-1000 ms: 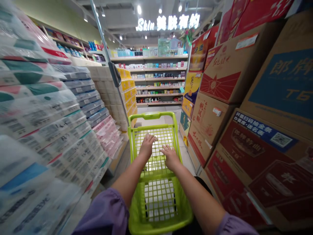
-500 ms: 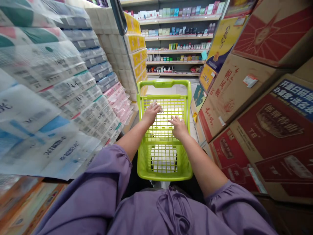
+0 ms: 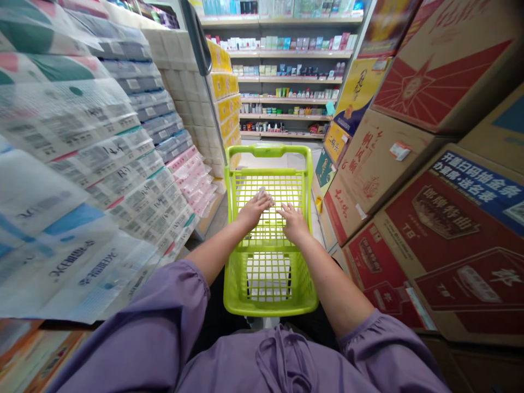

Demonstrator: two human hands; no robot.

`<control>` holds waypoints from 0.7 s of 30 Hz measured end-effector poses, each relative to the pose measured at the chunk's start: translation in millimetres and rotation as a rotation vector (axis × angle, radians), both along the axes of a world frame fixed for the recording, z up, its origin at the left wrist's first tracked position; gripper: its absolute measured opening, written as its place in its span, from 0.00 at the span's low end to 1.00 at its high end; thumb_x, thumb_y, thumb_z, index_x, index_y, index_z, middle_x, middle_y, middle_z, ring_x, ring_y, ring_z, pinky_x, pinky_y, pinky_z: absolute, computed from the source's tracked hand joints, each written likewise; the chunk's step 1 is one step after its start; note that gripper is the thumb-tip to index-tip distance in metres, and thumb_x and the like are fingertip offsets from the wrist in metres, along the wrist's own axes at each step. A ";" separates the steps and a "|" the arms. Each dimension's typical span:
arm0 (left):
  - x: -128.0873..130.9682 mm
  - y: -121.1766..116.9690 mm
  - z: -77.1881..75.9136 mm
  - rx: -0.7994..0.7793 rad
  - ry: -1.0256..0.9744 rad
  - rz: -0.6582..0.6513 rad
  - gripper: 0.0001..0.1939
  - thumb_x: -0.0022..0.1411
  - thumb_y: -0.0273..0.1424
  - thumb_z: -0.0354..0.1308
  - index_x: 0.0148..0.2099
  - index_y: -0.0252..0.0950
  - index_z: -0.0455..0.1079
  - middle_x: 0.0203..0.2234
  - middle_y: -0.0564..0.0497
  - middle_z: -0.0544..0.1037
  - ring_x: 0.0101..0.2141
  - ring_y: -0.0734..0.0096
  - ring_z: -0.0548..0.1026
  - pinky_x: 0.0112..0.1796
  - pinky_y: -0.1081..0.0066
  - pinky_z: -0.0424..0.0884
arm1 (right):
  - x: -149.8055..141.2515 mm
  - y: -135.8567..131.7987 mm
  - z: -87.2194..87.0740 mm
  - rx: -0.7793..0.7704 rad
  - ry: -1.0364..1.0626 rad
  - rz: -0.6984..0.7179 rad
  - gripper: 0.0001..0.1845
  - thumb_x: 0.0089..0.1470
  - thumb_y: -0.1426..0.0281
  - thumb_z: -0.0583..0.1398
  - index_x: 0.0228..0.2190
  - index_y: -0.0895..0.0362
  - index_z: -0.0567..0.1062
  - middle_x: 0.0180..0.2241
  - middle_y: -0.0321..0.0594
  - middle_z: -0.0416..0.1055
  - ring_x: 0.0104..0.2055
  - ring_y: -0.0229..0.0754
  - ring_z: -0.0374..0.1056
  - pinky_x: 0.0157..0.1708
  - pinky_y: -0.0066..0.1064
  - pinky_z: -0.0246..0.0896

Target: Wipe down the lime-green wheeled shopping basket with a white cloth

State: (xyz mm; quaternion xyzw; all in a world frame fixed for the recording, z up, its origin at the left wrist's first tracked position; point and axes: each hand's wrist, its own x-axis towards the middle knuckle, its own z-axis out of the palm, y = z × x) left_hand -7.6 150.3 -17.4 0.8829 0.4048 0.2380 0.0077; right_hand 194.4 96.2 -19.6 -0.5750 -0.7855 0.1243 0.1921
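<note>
A lime-green plastic shopping basket (image 3: 268, 308) with grid walls stands in front of me, its handle raised at the far end. Over its left half is my left hand (image 3: 254, 210), with a small crumpled white tissue (image 3: 262, 192) at its fingers. The hand's underside is hidden. My right hand (image 3: 293, 222) hovers over the right half, fingers spread and holding nothing I can see. Whether either hand touches the basket grid, I cannot tell. Pale floor shows through the mesh.
Stacked tissue packs (image 3: 118, 158) line the left side. Printed cardboard cartons (image 3: 446, 207) are piled close on the right. A narrow tiled aisle (image 3: 282, 158) leads to shelves (image 3: 286, 79) of small boxes and bottles. A dark grey post (image 3: 200, 49) rises at the left.
The view has tilted up slightly, so the basket and both hands appear lower. The left hand keeps the tissue, and the two hands are slightly closer together.
</note>
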 end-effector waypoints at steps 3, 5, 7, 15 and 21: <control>6.3 -12.2 -7.0 -0.039 -0.005 -0.122 0.33 0.57 0.13 0.44 0.61 0.42 0.63 0.60 0.52 0.67 0.64 0.69 0.54 0.62 0.56 0.59 | -0.7 -0.5 2.5 -0.006 -0.006 -0.006 0.41 0.40 0.90 0.53 0.55 0.52 0.68 0.64 0.41 0.54 0.68 0.49 0.43 0.65 0.56 0.35; 10.4 -17.4 -10.7 -0.030 -0.096 0.025 0.34 0.56 0.12 0.43 0.61 0.40 0.62 0.60 0.50 0.66 0.65 0.67 0.54 0.62 0.54 0.58 | -1.0 -0.6 3.7 -0.010 -0.005 -0.006 0.41 0.40 0.90 0.53 0.55 0.52 0.69 0.64 0.41 0.54 0.68 0.48 0.43 0.65 0.56 0.35; 15.3 -20.2 -13.9 -0.005 -0.173 0.176 0.34 0.55 0.11 0.42 0.62 0.38 0.62 0.61 0.47 0.65 0.65 0.64 0.53 0.62 0.52 0.57 | -1.3 -0.5 4.2 -0.016 -0.005 -0.005 0.42 0.39 0.91 0.53 0.55 0.51 0.69 0.65 0.40 0.53 0.68 0.48 0.42 0.66 0.55 0.34; 16.5 -19.8 -21.8 0.095 -0.138 0.218 0.35 0.54 0.11 0.43 0.62 0.36 0.61 0.60 0.45 0.66 0.65 0.64 0.52 0.62 0.54 0.59 | -1.2 -0.3 3.3 -0.021 -0.024 -0.001 0.42 0.40 0.90 0.53 0.56 0.53 0.68 0.65 0.41 0.52 0.69 0.48 0.42 0.66 0.53 0.34; 15.5 -28.1 -20.3 0.147 -0.042 -0.001 0.29 0.59 0.14 0.45 0.59 0.38 0.64 0.57 0.47 0.70 0.64 0.62 0.54 0.61 0.51 0.61 | -3.7 0.0 1.9 -0.015 -0.009 -0.003 0.43 0.40 0.90 0.53 0.57 0.51 0.66 0.65 0.41 0.52 0.68 0.48 0.42 0.66 0.54 0.35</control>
